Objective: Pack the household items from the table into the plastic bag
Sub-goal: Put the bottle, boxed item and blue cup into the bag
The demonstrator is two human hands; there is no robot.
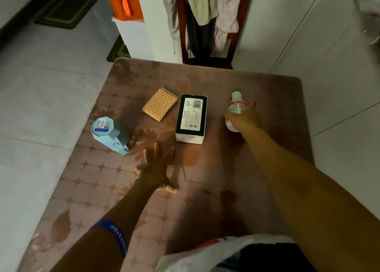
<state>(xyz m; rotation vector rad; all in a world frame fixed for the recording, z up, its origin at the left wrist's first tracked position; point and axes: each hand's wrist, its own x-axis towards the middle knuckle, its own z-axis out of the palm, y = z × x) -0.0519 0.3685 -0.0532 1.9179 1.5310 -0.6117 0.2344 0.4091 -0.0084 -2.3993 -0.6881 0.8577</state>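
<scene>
On the brown patterned table (216, 189) lie several items. A white bottle with a green cap (235, 103) stands at the right, and my right hand (243, 118) is closed around its body. A dark box with a white label (191, 118) lies in the middle. To its left sits a tan sponge (160, 106). A light blue package (110, 133) lies further left. My left hand (157, 166) hovers open over the table, between the blue package and the box, holding nothing. The white plastic bag (205, 255) sits at the near edge.
A dark wooden chair (207, 57) draped with clothes stands against the table's far edge. A white cabinet with an orange bag (125, 2) is at the back left. Green mats lie on the tiled floor to the left.
</scene>
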